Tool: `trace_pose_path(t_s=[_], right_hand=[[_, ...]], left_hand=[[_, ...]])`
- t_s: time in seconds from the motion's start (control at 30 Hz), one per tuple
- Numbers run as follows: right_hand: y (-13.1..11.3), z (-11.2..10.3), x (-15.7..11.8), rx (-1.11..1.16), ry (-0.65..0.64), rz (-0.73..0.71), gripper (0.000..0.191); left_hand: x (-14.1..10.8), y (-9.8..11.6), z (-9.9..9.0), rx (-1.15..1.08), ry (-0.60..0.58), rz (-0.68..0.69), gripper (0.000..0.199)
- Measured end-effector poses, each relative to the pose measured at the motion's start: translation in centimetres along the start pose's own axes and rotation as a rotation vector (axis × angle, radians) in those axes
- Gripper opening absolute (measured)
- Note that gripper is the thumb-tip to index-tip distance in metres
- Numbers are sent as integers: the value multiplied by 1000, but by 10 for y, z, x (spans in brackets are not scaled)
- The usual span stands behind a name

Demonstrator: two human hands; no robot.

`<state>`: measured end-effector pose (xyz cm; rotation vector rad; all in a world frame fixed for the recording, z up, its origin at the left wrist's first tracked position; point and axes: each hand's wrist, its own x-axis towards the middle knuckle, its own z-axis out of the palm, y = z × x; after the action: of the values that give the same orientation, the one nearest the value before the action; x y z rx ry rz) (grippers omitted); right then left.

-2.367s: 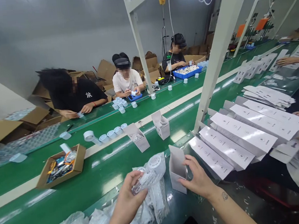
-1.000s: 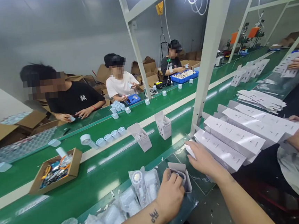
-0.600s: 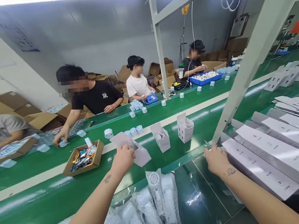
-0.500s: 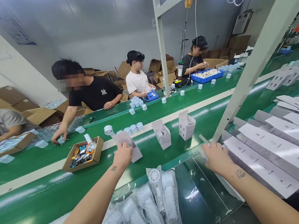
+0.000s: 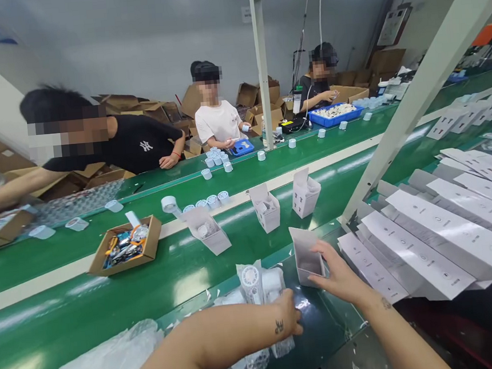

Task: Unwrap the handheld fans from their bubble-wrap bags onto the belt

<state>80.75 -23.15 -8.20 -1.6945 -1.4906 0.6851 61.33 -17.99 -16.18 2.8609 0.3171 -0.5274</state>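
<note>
My right hand (image 5: 339,273) grips a small white box (image 5: 307,262) by its right side, thumb in front and fingers behind. The box stands upright above the green bench, its top flap raised. My left hand (image 5: 289,314) lies across the rightmost bubble-wrapped handheld fan (image 5: 273,282), fingers curled down its right side; the contact is partly hidden. Beside it is another wrapped fan (image 5: 251,279) with a round grille, and more wrapped ones lie under my left forearm. Ahead on the belt stands a filled white box (image 5: 211,236) with its flap up.
Two more filled boxes (image 5: 268,212) (image 5: 306,195) stand on the green belt. A cardboard tray (image 5: 126,267) of small parts sits left. Flat white cartons (image 5: 440,242) are stacked at right beside a slanted metal post (image 5: 395,120). Several people work across the line.
My left hand has let go of the filled box on the belt and moved back to the wrapped fans. My right hand has brought an upright white box in from the right.
</note>
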Motion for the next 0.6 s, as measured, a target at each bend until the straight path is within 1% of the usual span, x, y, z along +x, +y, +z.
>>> trace_pose_path(t_s=[0.03, 0.1, 0.17, 0.2, 0.27, 0.33, 0.37, 0.4, 0.43, 0.47, 0.5, 0.53, 0.57, 0.6], right_hand=[[0, -5, -2, 28, -27, 14, 56], [0, -15, -6, 95, -61, 62, 62], [-1, -24, -10, 143, -66, 145, 64], [-1, -26, -12, 161, -62, 188, 64], [-1, -28, -15, 213, -57, 226, 63], [-3, -26, -15, 260, -61, 201, 63], [-4, -24, -13, 269, -69, 181, 64], [-7, -22, -12, 264, -82, 162, 64], [-10, -18, -10, 249, -100, 145, 64], [-13, -14, -8, 234, -120, 130, 65], [-17, -9, -5, 224, -140, 113, 65], [-21, -4, -3, 222, -161, 95, 66], [-24, 3, -1, 229, -178, 80, 67], [-27, 9, 1, 244, -192, 68, 68]], left_hand=[[4, 1, 4, 26, -49, 39, 24], [5, -6, 1, 61, -120, 117, 24], [-2, -17, -11, 79, -148, 185, 23], [-7, -22, -20, 84, -153, 220, 23], [-19, -31, -45, 101, -149, 288, 21], [-37, -36, -81, 62, -107, 319, 20], [-49, -36, -102, -6, -57, 297, 22], [-62, -36, -124, -119, 20, 245, 25], [-75, -34, -145, -281, 126, 156, 24], [-88, -33, -164, -477, 258, 45, 24], [-99, -30, -180, -678, 412, -72, 28], [-106, -28, -191, -860, 577, -184, 36], [-110, -26, -198, -1004, 748, -279, 47], [-110, -25, -200, -1103, 912, -355, 59]])
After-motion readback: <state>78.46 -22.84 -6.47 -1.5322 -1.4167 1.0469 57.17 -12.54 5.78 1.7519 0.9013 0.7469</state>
